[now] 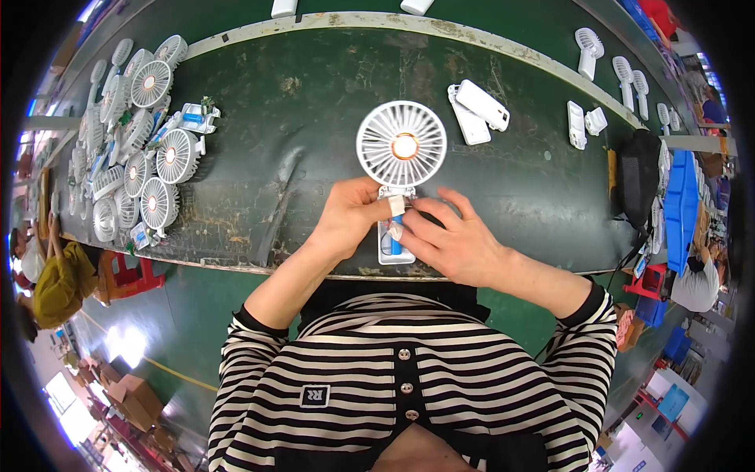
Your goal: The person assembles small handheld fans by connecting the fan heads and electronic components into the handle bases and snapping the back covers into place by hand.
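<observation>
open handle (396,259) at the near side of the table (314,110), blue battery (396,245) in it, go gentle | right hand (454,242): fingers bent over it, can't tell if pinching | left hand (348,214): thumb and finger look clamped by the neck (397,191), keep that steady | fan head (379,155): just beyond, face up | white shells (481,104): off right

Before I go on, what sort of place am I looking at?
Probably an assembly or repair workshop: the left hand and right hand are at a handheld fan with its handle open, more white fans are heaped on the green workbench, and other people show at the sides.
</observation>
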